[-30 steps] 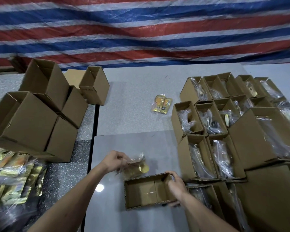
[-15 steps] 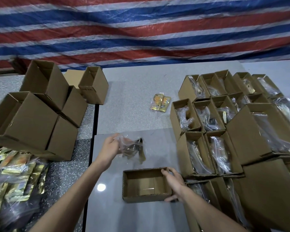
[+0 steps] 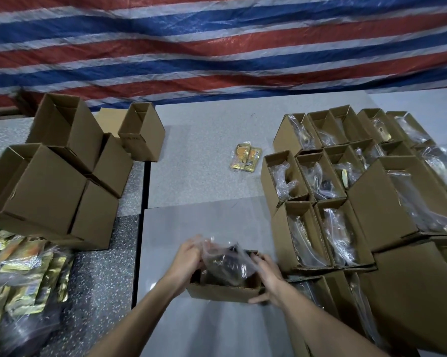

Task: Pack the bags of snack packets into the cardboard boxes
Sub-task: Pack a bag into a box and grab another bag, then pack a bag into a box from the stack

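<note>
The crinkled clear plastic bag of snack packets (image 3: 226, 264), gripped by the left hand (image 3: 188, 258), could snag on the small open brown cardboard box (image 3: 225, 289) at lower centre, seemingly steadied by the right hand's (image 3: 267, 276) curled fingers.

A striped tarp (image 3: 217, 47) in red, blue and white hangs behind as a wrinkled backdrop. In front of it lies the grey surface (image 3: 204, 140), made of several slabs. A dark gap (image 3: 145, 186) runs between two slabs on the left. The near-left slab (image 3: 101, 279) is darker and speckled.
</note>
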Action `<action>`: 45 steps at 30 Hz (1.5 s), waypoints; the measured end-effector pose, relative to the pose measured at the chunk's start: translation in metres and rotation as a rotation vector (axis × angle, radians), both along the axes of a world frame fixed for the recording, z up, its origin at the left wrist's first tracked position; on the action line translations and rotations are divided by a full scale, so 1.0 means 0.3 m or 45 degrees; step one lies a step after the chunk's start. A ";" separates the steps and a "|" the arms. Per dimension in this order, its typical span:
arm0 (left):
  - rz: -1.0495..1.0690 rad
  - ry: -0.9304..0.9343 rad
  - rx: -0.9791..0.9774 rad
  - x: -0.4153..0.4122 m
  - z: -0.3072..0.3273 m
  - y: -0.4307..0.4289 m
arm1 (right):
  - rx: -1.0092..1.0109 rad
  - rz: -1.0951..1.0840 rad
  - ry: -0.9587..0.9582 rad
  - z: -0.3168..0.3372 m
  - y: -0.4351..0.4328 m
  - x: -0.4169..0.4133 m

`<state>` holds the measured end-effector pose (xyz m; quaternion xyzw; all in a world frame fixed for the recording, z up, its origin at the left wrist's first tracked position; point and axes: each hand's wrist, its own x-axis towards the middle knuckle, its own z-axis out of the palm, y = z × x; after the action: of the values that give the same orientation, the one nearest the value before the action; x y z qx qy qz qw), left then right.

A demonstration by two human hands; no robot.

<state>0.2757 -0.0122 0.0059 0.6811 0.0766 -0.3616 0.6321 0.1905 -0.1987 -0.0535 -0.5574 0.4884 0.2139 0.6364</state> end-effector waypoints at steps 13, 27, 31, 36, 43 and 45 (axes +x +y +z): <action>-1.042 -0.692 0.739 -0.051 -0.125 -0.006 | -0.113 0.004 -0.021 -0.012 0.028 0.013; -1.162 -0.990 1.080 -0.093 -0.083 -0.115 | -0.162 0.069 -0.002 -0.006 0.019 0.019; -0.970 -0.850 0.482 -0.052 -0.047 -0.065 | -0.119 0.055 0.018 0.012 -0.011 0.005; -1.201 -0.770 1.152 -0.007 -0.108 0.001 | -0.096 0.083 -0.006 0.029 -0.031 -0.006; -0.935 -0.532 0.977 0.016 -0.136 -0.039 | -1.079 0.410 -0.570 0.016 0.010 -0.026; -0.893 -0.413 0.835 0.021 -0.132 -0.025 | -1.266 0.687 -0.753 0.028 0.018 -0.029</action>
<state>0.2821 -0.0197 -0.0338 0.8759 -0.1465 -0.3986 0.2293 0.1818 -0.1933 -0.0452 -0.9250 0.1755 -0.0487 0.3333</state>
